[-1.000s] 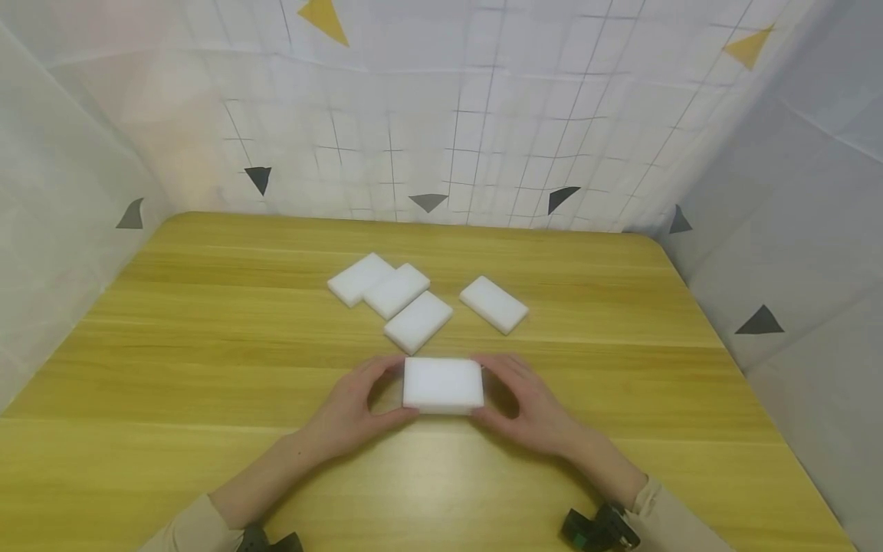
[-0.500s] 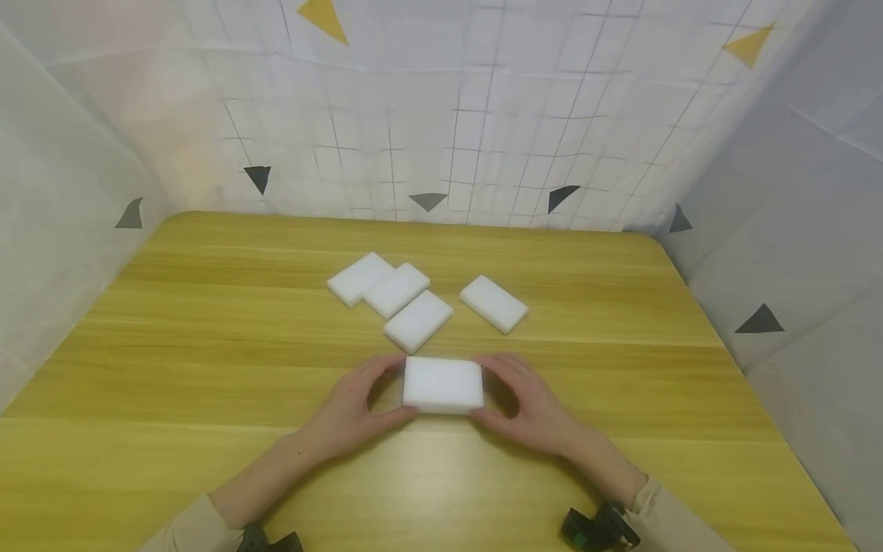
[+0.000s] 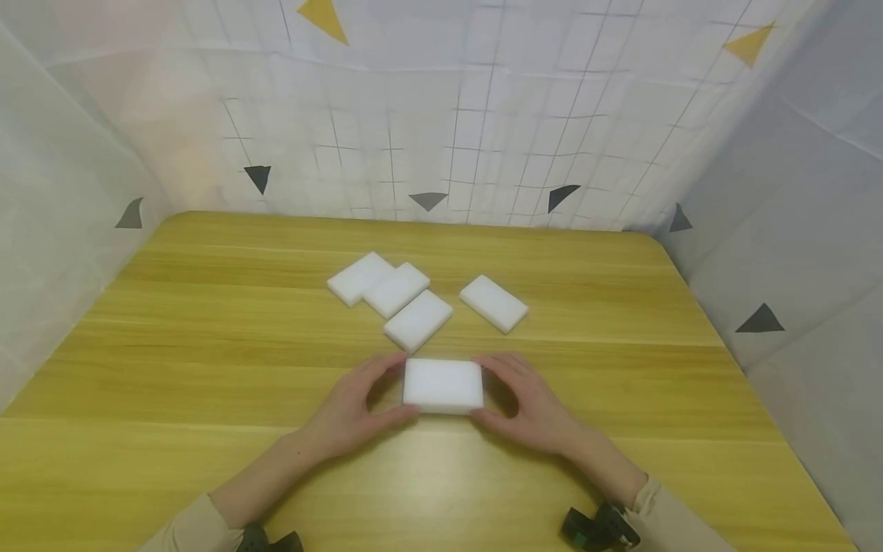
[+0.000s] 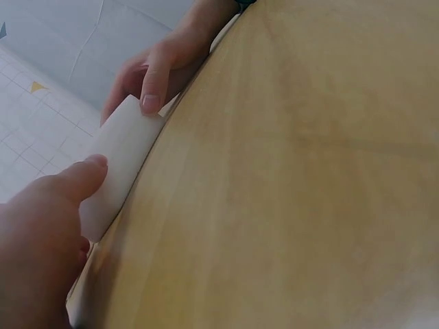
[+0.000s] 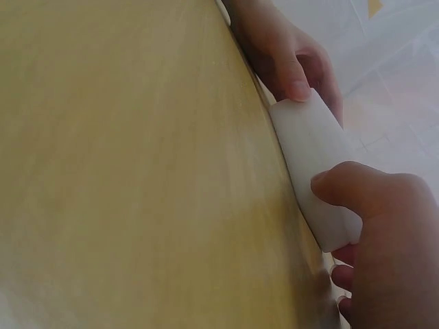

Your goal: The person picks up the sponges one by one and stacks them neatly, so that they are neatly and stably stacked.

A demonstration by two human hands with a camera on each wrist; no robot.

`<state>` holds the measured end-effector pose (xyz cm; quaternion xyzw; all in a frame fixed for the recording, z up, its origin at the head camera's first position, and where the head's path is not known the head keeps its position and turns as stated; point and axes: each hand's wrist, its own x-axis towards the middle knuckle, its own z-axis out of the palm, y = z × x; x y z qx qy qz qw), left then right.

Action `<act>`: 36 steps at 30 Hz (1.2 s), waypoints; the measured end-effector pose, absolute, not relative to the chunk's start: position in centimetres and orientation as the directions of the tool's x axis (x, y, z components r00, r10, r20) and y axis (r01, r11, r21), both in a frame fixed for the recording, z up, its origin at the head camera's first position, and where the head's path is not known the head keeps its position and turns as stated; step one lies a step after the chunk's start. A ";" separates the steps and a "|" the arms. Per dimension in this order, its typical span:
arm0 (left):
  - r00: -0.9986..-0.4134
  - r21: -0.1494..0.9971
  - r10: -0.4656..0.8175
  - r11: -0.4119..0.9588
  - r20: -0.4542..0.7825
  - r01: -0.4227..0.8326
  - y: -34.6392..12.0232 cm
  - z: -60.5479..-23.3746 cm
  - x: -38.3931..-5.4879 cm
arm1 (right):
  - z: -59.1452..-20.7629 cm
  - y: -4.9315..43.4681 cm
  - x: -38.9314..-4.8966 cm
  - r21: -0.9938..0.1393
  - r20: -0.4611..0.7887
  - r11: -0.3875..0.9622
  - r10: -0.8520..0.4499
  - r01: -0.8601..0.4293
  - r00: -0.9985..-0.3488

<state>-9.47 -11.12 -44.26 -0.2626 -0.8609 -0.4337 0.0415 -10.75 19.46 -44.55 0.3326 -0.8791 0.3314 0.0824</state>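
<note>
In the head view, a white sponge block [image 3: 443, 385] lies near the middle of the table, its long side facing me. My left hand [image 3: 348, 410] grips its left end, thumb on the near side and fingers at the far corner. On the right end, my right hand [image 3: 534, 414] holds it the same way. From the left wrist, the block's pale side [image 4: 123, 157] shows, with a thumb pressed to it at each end. The right wrist view also shows the block [image 5: 312, 147] between both hands, low against the tabletop. Whether it is one piece or stacked pieces, I cannot tell.
Beyond the hands lie three white sponges close together, the nearest sponge [image 3: 418, 322] just behind the held block. Another sponge [image 3: 494, 304] lies apart to the right. The wooden table [image 3: 207, 345] meets a white patterned cloth [image 3: 386, 100] at its back edge.
</note>
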 end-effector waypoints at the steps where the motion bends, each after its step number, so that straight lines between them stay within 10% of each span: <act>1: -0.856 0.722 0.418 0.485 0.305 0.494 -11.1 -44.3 -9.5 | -44.6 19.5 -10.8 -0.528 0.365 0.560 -0.530 -0.639 -0.766; 36: -0.868 0.715 0.413 0.514 0.277 0.473 -10.9 -43.9 -9.3 | -45.3 22.3 -15.6 -0.396 0.762 0.554 -0.247 -0.732 -0.599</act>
